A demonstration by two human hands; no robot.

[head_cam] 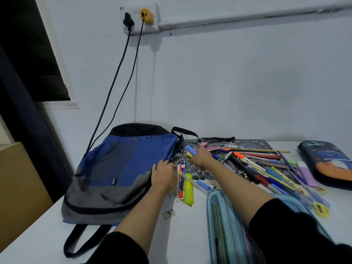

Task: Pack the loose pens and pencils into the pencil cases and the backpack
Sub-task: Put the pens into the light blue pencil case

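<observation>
Blue and grey fabric: we see the backpack (122, 168) lying flat on a white table (38, 241), against the wall. Our left hand (164, 176) rests on its right edge, fingers relaxed and reaching toward a red-and-white ruler (180, 185). Our right hand (202, 159) curls round two blue pens (191, 149) over a black lace mat (202, 171). Loose pens and pencils (266, 166) lie heaped to the right. A pale blue mesh pencil case (224, 225) sits nearest us, and a dark printed pencil case (327, 162) lies at far right.
</observation>
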